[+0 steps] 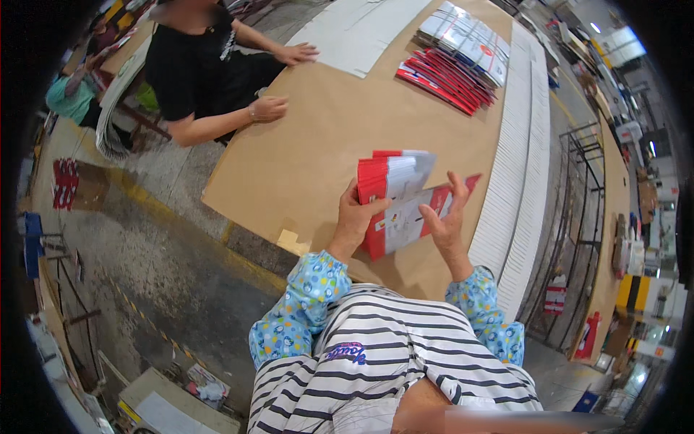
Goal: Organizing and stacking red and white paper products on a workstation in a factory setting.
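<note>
Our left hand (pixel 353 220) is clamped on a fanned bundle of red-and-white printed, paper-like pieces (pixel 394 181) at frame centre, above the flat brown tabletop (pixel 311 152), probably to keep them together while the right hand (pixel 450 224) manages the front one. The right thumb and fingers are spread there; we cannot tell whether they grip. The bundle looks thin-layered, red along its left, splayed rightward.

Near, head-high fisheye view, downward over the brown tabletop (pixel 289 170)
</note>
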### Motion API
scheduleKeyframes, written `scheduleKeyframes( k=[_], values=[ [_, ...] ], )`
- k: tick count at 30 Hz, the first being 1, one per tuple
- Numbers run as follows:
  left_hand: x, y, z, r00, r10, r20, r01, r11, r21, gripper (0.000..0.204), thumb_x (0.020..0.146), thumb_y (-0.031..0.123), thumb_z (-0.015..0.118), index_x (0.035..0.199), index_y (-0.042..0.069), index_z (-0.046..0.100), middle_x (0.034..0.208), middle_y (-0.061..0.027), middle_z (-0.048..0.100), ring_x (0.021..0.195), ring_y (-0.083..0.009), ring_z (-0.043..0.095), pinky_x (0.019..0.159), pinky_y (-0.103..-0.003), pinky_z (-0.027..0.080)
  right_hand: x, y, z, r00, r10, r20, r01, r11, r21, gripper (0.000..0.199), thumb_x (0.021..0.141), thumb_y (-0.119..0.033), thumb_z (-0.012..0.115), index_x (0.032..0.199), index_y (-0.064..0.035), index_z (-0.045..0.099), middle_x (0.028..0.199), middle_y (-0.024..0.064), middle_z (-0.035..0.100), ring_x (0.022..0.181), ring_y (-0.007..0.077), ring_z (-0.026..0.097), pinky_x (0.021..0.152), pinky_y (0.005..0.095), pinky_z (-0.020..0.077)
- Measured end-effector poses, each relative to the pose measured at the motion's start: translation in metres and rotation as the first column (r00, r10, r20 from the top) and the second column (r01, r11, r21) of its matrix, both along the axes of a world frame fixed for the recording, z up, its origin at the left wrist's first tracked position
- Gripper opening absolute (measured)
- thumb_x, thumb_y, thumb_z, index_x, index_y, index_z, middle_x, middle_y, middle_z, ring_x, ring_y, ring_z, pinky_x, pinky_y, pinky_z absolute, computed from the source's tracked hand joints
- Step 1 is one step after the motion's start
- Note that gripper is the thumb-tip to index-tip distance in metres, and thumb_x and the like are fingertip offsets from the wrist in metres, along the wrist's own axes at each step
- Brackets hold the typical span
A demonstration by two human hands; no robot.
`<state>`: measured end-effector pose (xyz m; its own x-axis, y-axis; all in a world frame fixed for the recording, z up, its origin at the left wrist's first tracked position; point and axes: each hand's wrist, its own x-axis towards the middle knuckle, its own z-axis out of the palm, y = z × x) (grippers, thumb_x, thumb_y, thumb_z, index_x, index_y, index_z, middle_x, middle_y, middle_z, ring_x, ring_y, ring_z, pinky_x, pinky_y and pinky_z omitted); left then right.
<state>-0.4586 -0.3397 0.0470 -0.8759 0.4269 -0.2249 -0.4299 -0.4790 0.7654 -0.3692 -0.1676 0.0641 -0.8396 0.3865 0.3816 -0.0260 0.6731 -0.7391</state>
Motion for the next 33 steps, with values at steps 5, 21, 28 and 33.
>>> scheduleKeyframes(
  k=[5,21,28,33],
  values=[
    [-0.009,-0.022,-0.013,0.879,-0.299,-0.371,0.253,0.953,-0.168,0.063,0.063,0.006,0.083,0.118,0.004,0.052,0.113,-0.0096,0.051,0.108,-0.0208,0.051,0.094,-0.034,0.043,-0.003,-0.011,0.005,0.977,0.214,0.007,-0.194,0.897,-0.398,0.098,0.072,-0.019,0.08,0.145,-0.0003,0.017,0.134,0.016,0.043,0.125,0.0255,0.043,0.105,0.0372,0.034],
    [0.003,-0.004,-0.012,0.555,-0.366,-0.747,0.138,0.926,-0.351,0.058,0.069,0.014,0.08,0.117,0.004,0.051,0.11,-0.0124,0.056,0.104,-0.0293,0.053,0.091,-0.038,0.041,0.029,-0.003,-0.005,0.961,0.265,0.08,-0.175,0.807,-0.564,0.063,0.065,-0.012,0.085,0.116,-0.0029,0.05,0.111,0.0082,0.059,0.103,0.0175,0.057,0.091,0.0317,0.0456],
    [0.015,0.033,-0.052,0.742,-0.356,-0.568,0.316,0.933,-0.172,0.035,0.077,0.008,0.072,0.108,0.005,0.056,0.107,-0.0096,0.062,0.099,-0.0275,0.057,0.091,-0.041,0.044,0.042,0.022,-0.005,0.963,0.238,0.125,-0.199,0.944,-0.263,0.059,0.073,-0.019,0.078,0.12,-0.0037,0.045,0.105,0.0134,0.062,0.101,0.0291,0.061,0.088,0.037,0.0468],
    [0.0,0.053,-0.004,0.792,-0.47,-0.391,0.243,0.829,-0.504,0.049,0.067,0.011,0.084,0.109,0.0,0.061,0.104,-0.009,0.065,0.095,-0.0223,0.061,0.085,-0.038,0.051,0.03,0.052,0.027,0.952,0.245,0.185,-0.159,0.908,-0.387,0.052,0.072,-0.013,0.079,0.115,-0.003,0.051,0.109,0.0116,0.06,0.103,0.0252,0.059,0.089,0.035,0.0459]
  ],
)
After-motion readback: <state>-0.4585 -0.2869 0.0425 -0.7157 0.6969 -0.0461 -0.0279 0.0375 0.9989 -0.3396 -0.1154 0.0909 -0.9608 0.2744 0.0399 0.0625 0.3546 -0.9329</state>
